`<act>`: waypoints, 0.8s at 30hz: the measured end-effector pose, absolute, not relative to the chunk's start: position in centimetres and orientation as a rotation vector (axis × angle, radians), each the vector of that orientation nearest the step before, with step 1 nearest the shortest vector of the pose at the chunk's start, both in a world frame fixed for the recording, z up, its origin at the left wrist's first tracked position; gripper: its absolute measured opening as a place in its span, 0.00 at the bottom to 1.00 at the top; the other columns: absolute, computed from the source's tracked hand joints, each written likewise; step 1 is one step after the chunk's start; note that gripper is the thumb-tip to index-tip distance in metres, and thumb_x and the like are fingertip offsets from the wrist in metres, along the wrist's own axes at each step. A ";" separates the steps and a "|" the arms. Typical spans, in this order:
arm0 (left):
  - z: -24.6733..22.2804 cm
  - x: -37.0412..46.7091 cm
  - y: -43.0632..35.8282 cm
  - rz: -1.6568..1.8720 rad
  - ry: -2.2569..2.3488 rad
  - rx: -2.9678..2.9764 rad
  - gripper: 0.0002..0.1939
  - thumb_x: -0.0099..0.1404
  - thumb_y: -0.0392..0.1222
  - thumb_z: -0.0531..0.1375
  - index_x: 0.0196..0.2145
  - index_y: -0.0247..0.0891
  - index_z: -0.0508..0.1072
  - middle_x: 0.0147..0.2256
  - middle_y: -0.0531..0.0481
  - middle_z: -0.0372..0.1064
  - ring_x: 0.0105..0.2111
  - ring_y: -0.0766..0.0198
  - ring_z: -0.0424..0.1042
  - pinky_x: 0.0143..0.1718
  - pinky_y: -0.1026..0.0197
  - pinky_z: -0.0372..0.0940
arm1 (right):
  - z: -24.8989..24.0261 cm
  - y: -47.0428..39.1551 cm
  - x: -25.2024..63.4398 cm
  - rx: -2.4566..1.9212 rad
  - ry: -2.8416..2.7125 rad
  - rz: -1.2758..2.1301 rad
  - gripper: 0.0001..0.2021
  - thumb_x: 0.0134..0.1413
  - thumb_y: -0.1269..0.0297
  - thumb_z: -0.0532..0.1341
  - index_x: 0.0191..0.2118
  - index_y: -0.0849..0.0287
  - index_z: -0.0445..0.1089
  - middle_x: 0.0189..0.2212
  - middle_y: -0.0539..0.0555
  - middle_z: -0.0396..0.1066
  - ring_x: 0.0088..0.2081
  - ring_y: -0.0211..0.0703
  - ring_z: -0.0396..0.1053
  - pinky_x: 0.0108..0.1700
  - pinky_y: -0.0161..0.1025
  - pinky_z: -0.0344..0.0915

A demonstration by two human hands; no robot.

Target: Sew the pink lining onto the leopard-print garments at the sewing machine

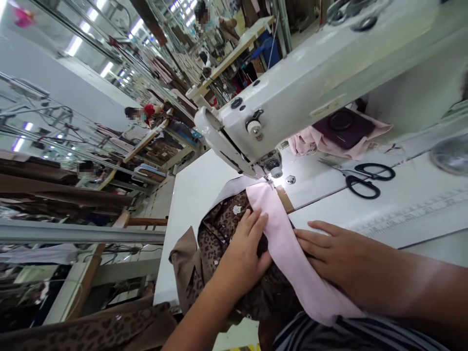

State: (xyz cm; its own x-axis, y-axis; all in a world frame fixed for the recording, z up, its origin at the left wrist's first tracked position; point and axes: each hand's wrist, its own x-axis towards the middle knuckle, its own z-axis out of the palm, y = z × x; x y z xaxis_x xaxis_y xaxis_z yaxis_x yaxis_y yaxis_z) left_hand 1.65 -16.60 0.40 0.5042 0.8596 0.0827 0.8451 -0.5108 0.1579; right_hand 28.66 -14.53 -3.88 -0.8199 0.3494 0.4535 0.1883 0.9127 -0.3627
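Observation:
A pink fabric strip (283, 234) runs from under the needle of the white sewing machine (272, 112) down toward my lap. Beneath and left of it lies brown leopard-print fabric (219, 229), bunched on the table. My left hand (246, 241) rests on the print with fingertips at the strip's left edge, fingers stretched out. On the other side, my right hand (329, 248) lies flat with extended fingers touching the strip's right edge. The machine's lamp lights the needle area, where the strip's far end sits; the presser foot is partly hidden.
Black-handled scissors (361, 180) lie right of the needle on the white table (190, 195). Behind them a dark purple phone-like case (343, 127) sits on pink cloth (376, 127). A printed ruler (413, 209) marks the table's right side. Other people work at benches in the background.

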 end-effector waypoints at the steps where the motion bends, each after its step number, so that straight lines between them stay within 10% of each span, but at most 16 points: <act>1: 0.7 1.3 -16.4 0.159 1.542 2.613 0.36 0.65 0.33 0.62 0.68 0.37 0.57 0.66 0.31 0.61 0.68 0.41 0.61 0.64 0.37 0.66 | -4.1 -14.6 28.8 -0.377 -2.549 0.382 0.16 0.59 0.69 0.59 0.52 0.62 0.76 0.55 0.62 0.75 0.60 0.52 0.67 0.66 0.52 0.57; 7: 2.4 4.2 -17.3 0.064 1.537 2.808 0.33 0.65 0.35 0.62 0.66 0.35 0.60 0.66 0.30 0.62 0.68 0.34 0.59 0.62 0.26 0.63 | -4.7 -14.7 29.1 -0.387 -2.532 0.289 0.15 0.64 0.66 0.57 0.51 0.61 0.76 0.56 0.62 0.75 0.61 0.54 0.67 0.65 0.56 0.58; 14: 1.2 5.6 -18.7 0.439 1.065 2.985 0.15 0.69 0.26 0.51 0.50 0.30 0.71 0.45 0.35 0.79 0.51 0.55 0.78 0.55 0.53 0.75 | -6.1 -15.4 29.7 -0.387 -2.430 0.098 0.17 0.66 0.68 0.52 0.52 0.63 0.75 0.52 0.60 0.77 0.56 0.52 0.68 0.62 0.51 0.61; 24: 2.0 5.0 -18.3 0.290 1.109 2.886 0.15 0.72 0.38 0.53 0.53 0.32 0.70 0.45 0.35 0.77 0.49 0.50 0.76 0.54 0.45 0.74 | -5.1 -16.1 30.4 -0.298 -2.428 0.126 0.16 0.66 0.68 0.52 0.47 0.62 0.76 0.49 0.60 0.78 0.54 0.49 0.69 0.55 0.47 0.67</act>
